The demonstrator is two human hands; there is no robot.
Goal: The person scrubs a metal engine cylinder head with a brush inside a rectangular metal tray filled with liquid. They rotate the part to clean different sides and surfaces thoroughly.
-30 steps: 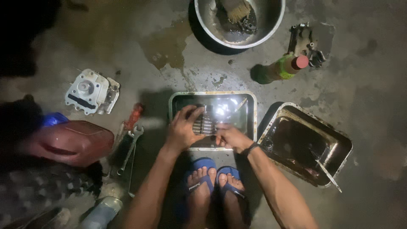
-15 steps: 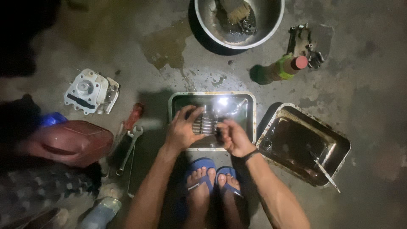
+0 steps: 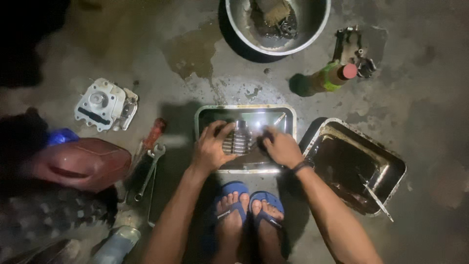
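Head view, looking straight down past two feet in blue flip-flops [image 3: 246, 210] onto a stained concrete floor [image 3: 420, 122]. Both hands work inside a shallow rectangular metal tray [image 3: 288, 115] just beyond the toes; it seems placed there to catch runoff within easy reach.

Left hand [image 3: 211, 148]: closed around a ribbed, finned grey metal engine part [image 3: 239, 139], fingers wrapped over its left side, holding it steady above the tray floor.

Right hand [image 3: 281, 146]: closed on a small dark object pressed against the part's right side. Too dark to identify; could be a rag or brush. The two hands sit close together, the part between them.

Part appearance: stacked parallel fins, bright where the headlamp glare hits, wet-looking. Tray bottom shines, probably with liquid.

Around:
- Right, touching-close: second rectangular metal tray with dark oily contents [image 3: 391, 164], a thin tool lying in it.
- Far: round metal basin [image 3: 322, 19] with grimy contents.
- Far right: green bottle with a red cap [image 3: 332, 76], lying tilted.
- Left: white cast engine cover [image 3: 105, 103]; red-handled screwdriver [image 3: 154, 133] and steel spanner [image 3: 149, 171] laid side by side.
- Near left: reddish rounded cover [image 3: 78, 164].
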